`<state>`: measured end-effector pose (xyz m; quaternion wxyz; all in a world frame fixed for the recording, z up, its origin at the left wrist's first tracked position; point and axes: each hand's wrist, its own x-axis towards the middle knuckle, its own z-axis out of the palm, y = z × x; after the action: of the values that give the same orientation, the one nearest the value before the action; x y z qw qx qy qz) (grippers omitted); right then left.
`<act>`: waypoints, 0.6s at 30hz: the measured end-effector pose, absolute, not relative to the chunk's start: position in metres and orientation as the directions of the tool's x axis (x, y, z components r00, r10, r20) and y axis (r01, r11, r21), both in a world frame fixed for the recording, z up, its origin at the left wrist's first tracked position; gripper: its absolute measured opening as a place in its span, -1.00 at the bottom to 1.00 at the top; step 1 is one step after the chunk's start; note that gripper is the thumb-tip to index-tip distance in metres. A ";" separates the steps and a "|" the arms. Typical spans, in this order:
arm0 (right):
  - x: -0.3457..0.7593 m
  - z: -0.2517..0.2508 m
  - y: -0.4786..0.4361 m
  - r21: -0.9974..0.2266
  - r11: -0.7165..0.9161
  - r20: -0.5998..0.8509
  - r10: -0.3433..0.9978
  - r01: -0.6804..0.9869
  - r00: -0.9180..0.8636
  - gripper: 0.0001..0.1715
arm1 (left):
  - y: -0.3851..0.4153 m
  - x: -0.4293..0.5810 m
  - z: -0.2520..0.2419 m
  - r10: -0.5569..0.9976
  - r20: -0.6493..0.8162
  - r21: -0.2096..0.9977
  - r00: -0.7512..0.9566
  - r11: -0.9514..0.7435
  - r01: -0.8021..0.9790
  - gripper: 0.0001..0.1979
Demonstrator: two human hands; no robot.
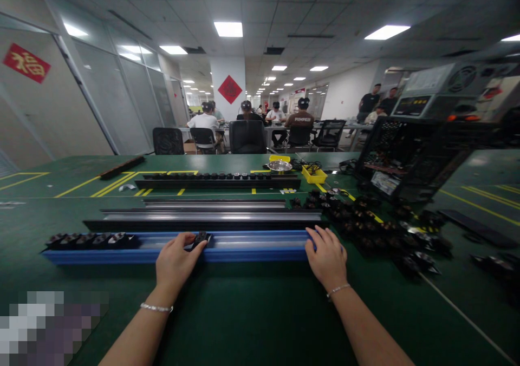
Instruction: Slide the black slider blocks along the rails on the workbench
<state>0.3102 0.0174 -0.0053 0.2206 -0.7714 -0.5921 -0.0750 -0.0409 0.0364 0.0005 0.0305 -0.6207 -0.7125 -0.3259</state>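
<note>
From my remote view, the blue rail (255,254) lies on the green table (260,306), long axis running left to right. My left hand (175,261) pinches a small black part (201,238) at its channel; its underside seems hidden. My right hand (328,255) covers the rail's right end, grip unclear. Silvery channel shows between my hands; tabletop borders the near edge.
</note>
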 end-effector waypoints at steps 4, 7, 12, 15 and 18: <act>0.310 -0.005 0.018 -0.246 -0.202 0.374 0.883 0.948 0.284 -0.51 | 0.037 -0.038 -0.001 0.874 0.440 0.441 -0.204 -0.013 0.897 -0.67; 0.310 -0.005 0.018 -0.243 -0.203 0.371 0.884 0.949 0.284 -0.51 | 0.036 -0.037 -0.001 0.880 0.435 0.441 -0.190 -0.024 0.897 -0.67; 0.310 -0.004 0.017 -0.245 -0.210 0.354 0.890 0.946 0.289 -0.51 | 0.036 -0.036 -0.001 0.884 0.429 0.441 -0.183 -0.029 0.897 -0.68; 0.310 -0.004 0.017 -0.248 -0.208 0.353 0.890 0.946 0.288 -0.50 | 0.036 -0.036 -0.001 0.887 0.426 0.451 -0.179 -0.036 0.892 -0.68; 0.310 -0.004 0.017 -0.244 -0.208 0.359 0.888 0.947 0.287 -0.50 | 0.036 -0.035 0.000 0.891 0.415 0.464 -0.183 -0.034 0.885 -0.68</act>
<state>0.3097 0.0168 -0.0040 0.2115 -0.7739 -0.5928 -0.0700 -0.0354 0.0359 0.0002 -0.0043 -0.6391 -0.6949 -0.3296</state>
